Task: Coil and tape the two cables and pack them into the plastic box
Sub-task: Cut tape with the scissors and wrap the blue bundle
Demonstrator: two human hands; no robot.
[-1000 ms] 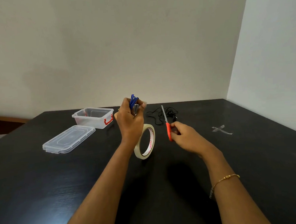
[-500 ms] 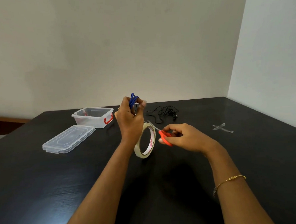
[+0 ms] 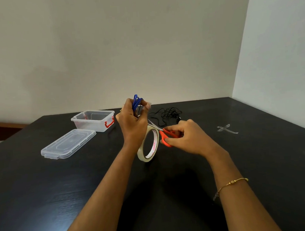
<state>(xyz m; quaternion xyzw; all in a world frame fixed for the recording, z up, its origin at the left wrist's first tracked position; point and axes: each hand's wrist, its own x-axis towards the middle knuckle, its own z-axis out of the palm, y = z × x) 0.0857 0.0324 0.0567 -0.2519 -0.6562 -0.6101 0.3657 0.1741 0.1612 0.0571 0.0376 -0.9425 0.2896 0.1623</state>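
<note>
Blue cable (image 3: 135, 103), coiled, pinched in left hand (image 3: 131, 123) fingers, raised above table (image 3: 46, 191) centre. Tape roll (image 3: 148, 145) hangs under that hand, on edge. Right hand (image 3: 183, 138) at 3 o'clock of the roll, closed round orange scissors (image 3: 167, 135), blades pointing to 10 o'clock at the roll's top. Black cable (image 3: 167, 114) loose on table at 12 o'clock. Plastic box (image 3: 93, 120) open at 10 o'clock, lid (image 3: 68, 143) flat beside it, nearer. Tape cross (image 3: 226, 129) at 2 o'clock.
</note>
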